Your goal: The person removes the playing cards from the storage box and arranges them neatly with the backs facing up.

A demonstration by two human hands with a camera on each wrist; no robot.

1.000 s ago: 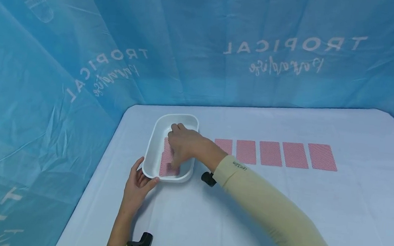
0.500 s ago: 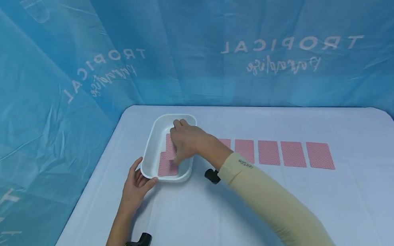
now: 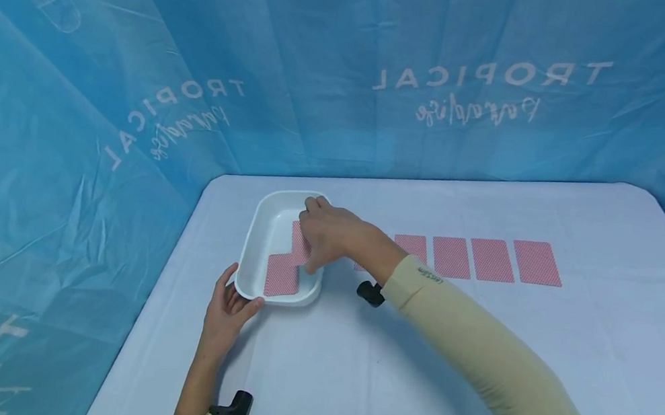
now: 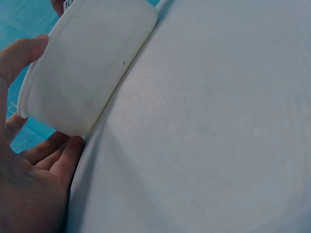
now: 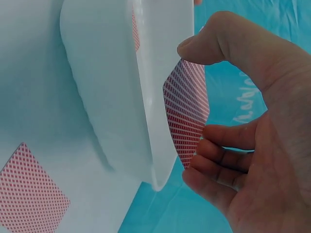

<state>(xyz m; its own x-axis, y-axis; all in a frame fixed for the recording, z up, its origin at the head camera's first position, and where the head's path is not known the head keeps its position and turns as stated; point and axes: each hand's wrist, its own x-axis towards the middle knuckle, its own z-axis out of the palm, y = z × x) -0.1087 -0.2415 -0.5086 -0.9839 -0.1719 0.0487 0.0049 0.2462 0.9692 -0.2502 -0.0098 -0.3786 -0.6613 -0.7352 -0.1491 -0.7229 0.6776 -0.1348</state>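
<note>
A white plastic basin (image 3: 259, 234) stands at the left part of the table. My left hand (image 3: 224, 321) grips its near left corner, thumb at the rim and fingers against the wall, as the left wrist view (image 4: 43, 170) shows. My right hand (image 3: 329, 234) is over the basin's right side and pinches a red-patterned playing card (image 5: 187, 107) by its edges between thumb and fingertips. The held card bends slightly and its face is hidden. Another playing card (image 3: 281, 276) lies back up at the basin's near end.
Right of the basin, several red-backed playing cards (image 3: 492, 259) lie in a row on the white-covered table (image 3: 410, 391); my right forearm partly hides the leftmost. Blue printed curtains (image 3: 319, 98) hang behind and to the left.
My right hand has lifted and shifted right with the pinched card, uncovering more of the card beneath. The left hand keeps its grip on the basin.
</note>
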